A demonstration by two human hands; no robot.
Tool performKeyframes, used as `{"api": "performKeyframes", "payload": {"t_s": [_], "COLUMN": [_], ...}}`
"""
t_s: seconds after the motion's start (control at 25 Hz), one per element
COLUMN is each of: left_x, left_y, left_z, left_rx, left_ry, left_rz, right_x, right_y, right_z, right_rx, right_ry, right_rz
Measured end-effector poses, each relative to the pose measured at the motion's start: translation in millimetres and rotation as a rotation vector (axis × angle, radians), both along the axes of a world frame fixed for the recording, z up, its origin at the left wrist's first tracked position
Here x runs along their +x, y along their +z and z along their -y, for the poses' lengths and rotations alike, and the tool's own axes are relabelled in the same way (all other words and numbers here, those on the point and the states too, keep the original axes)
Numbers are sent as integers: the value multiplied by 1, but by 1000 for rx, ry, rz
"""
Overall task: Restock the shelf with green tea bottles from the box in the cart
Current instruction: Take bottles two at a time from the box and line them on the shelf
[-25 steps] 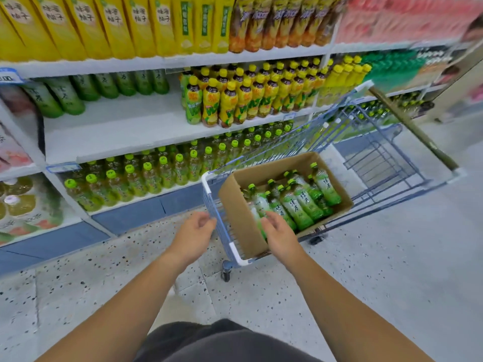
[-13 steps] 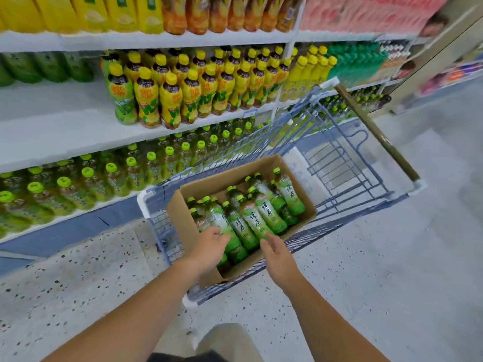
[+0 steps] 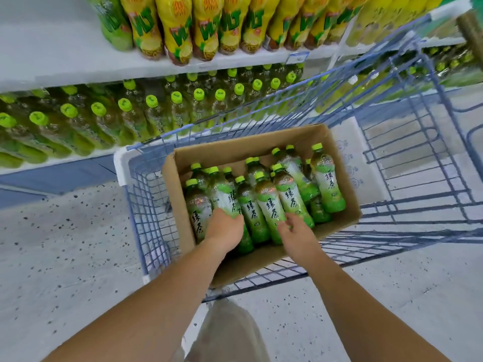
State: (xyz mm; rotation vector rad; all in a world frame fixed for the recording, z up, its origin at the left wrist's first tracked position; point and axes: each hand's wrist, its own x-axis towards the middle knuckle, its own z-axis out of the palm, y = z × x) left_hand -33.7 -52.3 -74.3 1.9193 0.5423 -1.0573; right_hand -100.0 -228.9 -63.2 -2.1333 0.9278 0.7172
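Note:
A brown cardboard box sits in the blue wire cart and holds several green tea bottles with lime caps, lying tilted. My left hand is inside the box, its fingers curled over the lower part of one green tea bottle near the left wall. Further right, my right hand has its fingers around the base of another green tea bottle. The lower shelf behind the cart carries rows of green-capped bottles.
The shelf above holds yellow lemon tea bottles on its right part, with bare white board on its left. The cart handle is at the top right. Speckled floor lies left of the cart.
The view has come closer over the cart. Both hands went from the box's near edge into the box and now lie on bottles.

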Motion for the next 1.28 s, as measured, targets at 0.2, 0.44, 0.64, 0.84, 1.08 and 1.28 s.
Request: {"api": "performKeyframes", "payload": {"t_s": [0.2, 0.44, 0.64, 0.84, 1.08, 1.28], "left_x": [12, 9, -1, 3, 2, 3], "left_y": [-34, -56, -60, -68, -60, -22], "left_z": [29, 51, 54, 47, 31, 5], "left_rx": [259, 587, 425, 279, 8, -154], "left_ry": [-104, -386, -189, -136, 139, 152], "left_rz": [79, 226, 219, -6, -31, 90], "right_x": [22, 42, 46, 50, 53, 49], "right_y": [-48, -81, -85, -90, -82, -50], "right_z": [27, 39, 35, 32, 17, -4], "right_rx": [-23, -217, -315, -228, 110, 191], "right_ry": [148, 314, 441, 307, 47, 1], "right_rz": [-24, 3, -40, -15, 149, 279]}}
